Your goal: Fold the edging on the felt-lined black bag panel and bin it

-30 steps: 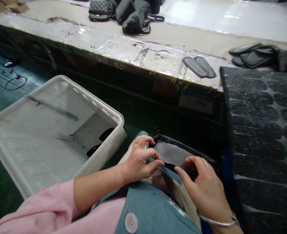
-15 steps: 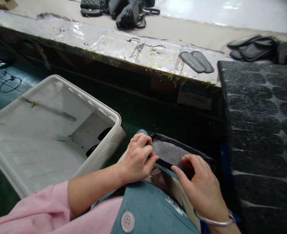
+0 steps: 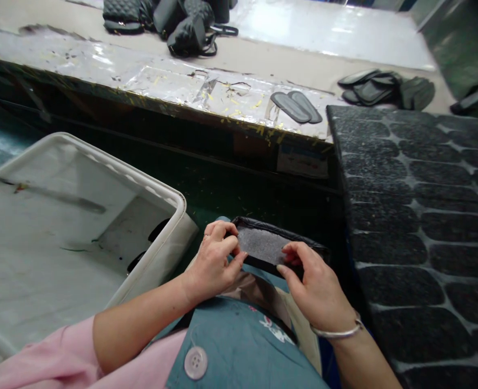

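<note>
On my lap lies a black bag piece [image 3: 259, 246] with a grey felt-like inner face and a raised dark rim; I cannot tell exactly which part of a bag it is. My left hand [image 3: 218, 254] is closed on its left end, thumb and fingertips pinching the near black edge. At the right, my right hand [image 3: 318, 283] grips the same near edge, thumb in front and fingers curled over the felt. A blue-green apron [image 3: 231, 340] covers my lap beneath the piece.
A white plastic bin [image 3: 182, 202] stands to my left with dark items in it. Across from me runs a long worktable [image 3: 153, 81] carrying black bags [image 3: 188, 35], two grey oval pieces [image 3: 298, 107] and a dark pile [image 3: 371, 89]. A dark patterned board [image 3: 409, 232] is at my right.
The view has shifted to the right, so everything appears further left. Both hands keep hold of the black bag piece in nearly the same pose.
</note>
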The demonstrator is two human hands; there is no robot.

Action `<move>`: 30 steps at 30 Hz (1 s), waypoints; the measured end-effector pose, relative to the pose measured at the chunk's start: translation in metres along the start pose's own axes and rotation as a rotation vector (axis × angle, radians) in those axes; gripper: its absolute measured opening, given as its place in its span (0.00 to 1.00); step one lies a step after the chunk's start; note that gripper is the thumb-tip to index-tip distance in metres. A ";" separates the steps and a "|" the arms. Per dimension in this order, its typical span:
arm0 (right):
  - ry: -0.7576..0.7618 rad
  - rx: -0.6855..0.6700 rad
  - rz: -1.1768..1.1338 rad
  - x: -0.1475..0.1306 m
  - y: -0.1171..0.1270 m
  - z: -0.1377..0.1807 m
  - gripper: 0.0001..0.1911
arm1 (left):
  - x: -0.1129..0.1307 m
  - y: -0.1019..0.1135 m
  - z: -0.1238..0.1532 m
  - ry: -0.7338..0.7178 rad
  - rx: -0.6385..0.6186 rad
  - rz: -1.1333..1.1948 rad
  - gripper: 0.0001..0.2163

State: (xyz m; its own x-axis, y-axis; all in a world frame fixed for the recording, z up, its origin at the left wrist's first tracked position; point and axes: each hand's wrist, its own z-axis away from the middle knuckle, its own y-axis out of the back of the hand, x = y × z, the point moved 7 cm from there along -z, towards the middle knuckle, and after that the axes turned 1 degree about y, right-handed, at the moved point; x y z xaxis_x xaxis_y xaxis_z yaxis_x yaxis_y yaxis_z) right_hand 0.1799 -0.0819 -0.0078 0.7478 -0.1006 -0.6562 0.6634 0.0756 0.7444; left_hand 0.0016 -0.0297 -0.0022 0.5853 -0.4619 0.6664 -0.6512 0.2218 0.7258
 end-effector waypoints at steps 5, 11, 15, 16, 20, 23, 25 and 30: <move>0.107 0.141 -0.128 0.004 0.025 0.018 0.15 | -0.005 -0.003 0.006 0.014 0.039 0.002 0.06; 0.072 0.320 0.085 0.000 0.032 0.027 0.12 | -0.002 0.002 0.007 0.000 0.080 -0.060 0.04; -0.033 0.206 0.186 0.001 0.009 0.017 0.15 | 0.002 0.003 0.008 -0.048 0.110 -0.087 0.13; -0.052 0.187 0.198 0.002 0.006 0.015 0.15 | 0.007 0.001 0.010 -0.122 0.107 -0.120 0.16; -0.054 0.122 0.167 0.004 0.004 0.013 0.13 | 0.020 -0.014 0.021 -0.357 0.044 -0.302 0.23; -0.036 0.077 0.106 0.009 0.004 0.015 0.13 | 0.018 -0.017 0.022 -0.351 -0.011 -0.311 0.22; -0.040 0.063 0.071 0.014 0.005 0.017 0.14 | 0.019 -0.012 0.023 -0.384 -0.013 -0.263 0.21; -0.005 0.041 0.068 0.016 0.007 0.020 0.13 | 0.015 0.003 0.024 -0.407 -0.008 -0.294 0.20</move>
State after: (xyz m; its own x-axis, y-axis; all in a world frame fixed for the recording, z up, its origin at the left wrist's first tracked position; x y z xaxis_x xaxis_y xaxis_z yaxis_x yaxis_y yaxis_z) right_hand 0.1961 -0.1025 -0.0107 0.7910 -0.1015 -0.6033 0.6093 0.0415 0.7919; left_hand -0.0026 -0.0565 0.0057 0.5062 -0.8033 0.3138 -0.4821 0.0382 0.8753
